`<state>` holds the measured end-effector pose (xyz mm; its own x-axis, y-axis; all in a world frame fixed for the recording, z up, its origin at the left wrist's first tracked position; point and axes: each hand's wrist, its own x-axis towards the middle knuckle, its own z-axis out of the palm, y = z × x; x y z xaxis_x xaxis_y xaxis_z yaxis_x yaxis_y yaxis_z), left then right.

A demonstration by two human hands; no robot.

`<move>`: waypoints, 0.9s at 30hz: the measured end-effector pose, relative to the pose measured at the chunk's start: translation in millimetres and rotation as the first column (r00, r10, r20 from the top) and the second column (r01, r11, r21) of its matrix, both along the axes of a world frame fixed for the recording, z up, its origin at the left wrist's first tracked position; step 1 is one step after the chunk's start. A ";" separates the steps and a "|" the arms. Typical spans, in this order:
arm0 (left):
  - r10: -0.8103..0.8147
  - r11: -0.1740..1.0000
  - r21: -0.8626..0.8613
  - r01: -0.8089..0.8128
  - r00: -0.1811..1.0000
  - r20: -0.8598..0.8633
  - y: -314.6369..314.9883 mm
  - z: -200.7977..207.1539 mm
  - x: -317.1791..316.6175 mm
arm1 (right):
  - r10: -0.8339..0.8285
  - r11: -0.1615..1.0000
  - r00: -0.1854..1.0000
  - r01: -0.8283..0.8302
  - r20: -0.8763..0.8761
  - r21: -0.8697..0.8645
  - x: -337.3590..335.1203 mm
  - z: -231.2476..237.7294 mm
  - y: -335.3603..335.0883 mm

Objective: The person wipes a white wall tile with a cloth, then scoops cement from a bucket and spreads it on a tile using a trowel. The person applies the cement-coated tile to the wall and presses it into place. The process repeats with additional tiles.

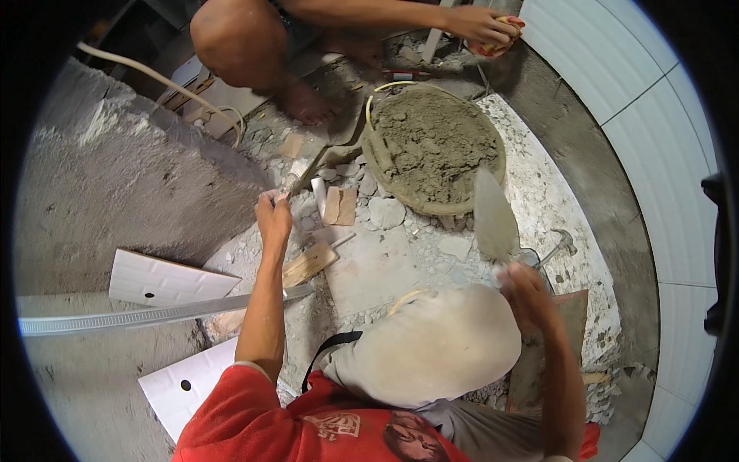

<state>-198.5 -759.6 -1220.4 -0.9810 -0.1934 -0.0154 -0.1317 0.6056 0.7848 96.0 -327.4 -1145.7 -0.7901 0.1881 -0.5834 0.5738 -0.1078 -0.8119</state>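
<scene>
My right hand (pixel 526 291) grips the handle of a pointed trowel (pixel 493 218), whose mortar-smeared blade points up toward a round pan of grey mortar (pixel 433 146). My left hand (pixel 273 217) is closed around a thin metal tool (pixel 308 175) that slants up over the rubble. My bent knee in pale trousers (pixel 439 343) fills the space between my arms.
Another person squats at the top, a foot (pixel 306 104) beside the pan and a hand (pixel 481 27) holding a cloth. White tiles (pixel 165 279) and a metal rail (pixel 138 316) lie on the grey ledge at left. A hammer (pixel 558 245) lies at right. White wall tiles (pixel 662 131) curve along the right.
</scene>
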 end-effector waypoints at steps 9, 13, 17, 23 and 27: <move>0.334 0.938 -0.122 -0.323 0.939 0.078 10.5 -69.1 -63.0 | 0.327 0.522 0.940 -0.090 -0.101 0.848 19.5 78.9 46.9; 0.241 0.958 -0.185 -0.218 0.963 0.116 12.7 -71.6 -67.7 | 0.347 0.086 0.937 -0.065 0.031 0.994 -50.2 109.5 39.2; 0.217 0.849 -0.498 -0.178 0.976 0.020 28.6 -44.6 -42.6 | 0.383 -0.006 0.905 -0.200 0.187 0.980 -108.8 128.7 23.3; -0.200 0.978 -0.110 0.175 0.935 -0.293 109.6 2.0 -8.9 | 0.344 -0.162 0.884 -0.277 0.317 0.947 -172.2 122.8 14.5; -0.426 0.679 0.729 0.090 0.857 0.290 159.5 19.6 2.4 | 0.370 -0.147 0.861 -0.317 0.349 0.937 -190.6 107.5 11.4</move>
